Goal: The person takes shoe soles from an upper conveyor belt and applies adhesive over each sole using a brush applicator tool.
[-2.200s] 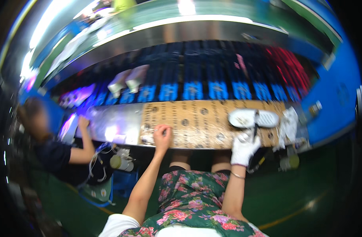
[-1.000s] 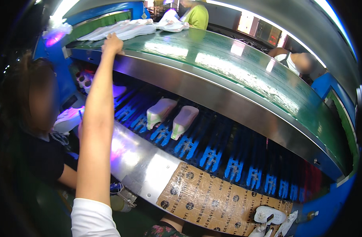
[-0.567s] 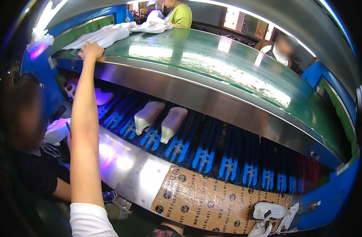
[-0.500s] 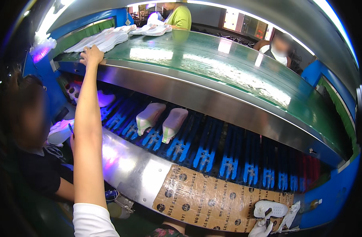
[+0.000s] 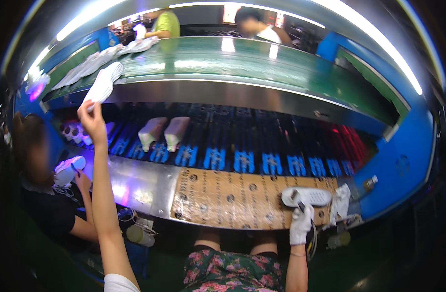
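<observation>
We have the white sole (image 5: 105,83) up in the upper left of the frame, held at its near end and tilted, with its far end pointing up and right. Our bare left hand (image 5: 93,122) pinches it between thumb and fingers, closed on the edge with the rest of the sole free. That looks a sound hold to us: keeping to the rim should spare the broad faces from smudges, and a firm pinch should stop the long free end from swinging. Behind it, more white soles (image 5: 89,65) lie on the green belt (image 5: 198,73); we would keep ours clear of them and of the belt's metal edge.

Below, two pale shoe forms (image 5: 176,131) stand among the blue holders (image 5: 215,159), so we had best carry the sole high over them.

At lower right, our gloved right hand (image 5: 301,226) seems closed around a dark tool (image 5: 301,206) against a perforated sole (image 5: 314,197) on the cardboard (image 5: 223,204). We would hold that hand quiet. A white cloth (image 5: 340,202) lies just beside it.
</observation>
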A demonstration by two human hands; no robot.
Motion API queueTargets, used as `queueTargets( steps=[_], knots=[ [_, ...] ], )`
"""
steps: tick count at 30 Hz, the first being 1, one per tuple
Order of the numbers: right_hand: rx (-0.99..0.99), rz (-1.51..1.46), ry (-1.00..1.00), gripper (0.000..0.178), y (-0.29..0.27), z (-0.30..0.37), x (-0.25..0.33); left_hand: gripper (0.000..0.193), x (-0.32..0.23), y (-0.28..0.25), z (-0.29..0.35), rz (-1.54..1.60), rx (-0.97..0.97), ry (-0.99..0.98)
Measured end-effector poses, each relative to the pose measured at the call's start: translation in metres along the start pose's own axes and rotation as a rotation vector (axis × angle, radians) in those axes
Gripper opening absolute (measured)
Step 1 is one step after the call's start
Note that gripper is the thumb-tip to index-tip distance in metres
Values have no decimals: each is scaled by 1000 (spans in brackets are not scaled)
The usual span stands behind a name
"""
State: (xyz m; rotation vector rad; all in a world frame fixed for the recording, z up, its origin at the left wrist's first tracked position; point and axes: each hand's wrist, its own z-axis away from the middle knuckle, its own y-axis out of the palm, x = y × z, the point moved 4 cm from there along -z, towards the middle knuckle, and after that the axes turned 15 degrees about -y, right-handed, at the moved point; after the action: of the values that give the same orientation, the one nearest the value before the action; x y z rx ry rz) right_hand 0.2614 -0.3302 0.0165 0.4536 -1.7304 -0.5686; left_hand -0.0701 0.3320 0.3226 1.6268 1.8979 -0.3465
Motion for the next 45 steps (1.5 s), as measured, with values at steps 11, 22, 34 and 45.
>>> queueTargets(
  steps=[11,22,34,45],
  knots=[
    [290,-124,-50,22,62,-12,58,37,-108,-72,156,159,235,-279],
    [603,145,-171,24,143,37,136,35,-200,18,325,413,796,-255],
    [671,18,145,25,181,82,103,40,-155,11,441,681,971,-1565],
    [809,247,216,19,151,135,68,108,-210,-91,515,1551,890,-2304]
  ],
)
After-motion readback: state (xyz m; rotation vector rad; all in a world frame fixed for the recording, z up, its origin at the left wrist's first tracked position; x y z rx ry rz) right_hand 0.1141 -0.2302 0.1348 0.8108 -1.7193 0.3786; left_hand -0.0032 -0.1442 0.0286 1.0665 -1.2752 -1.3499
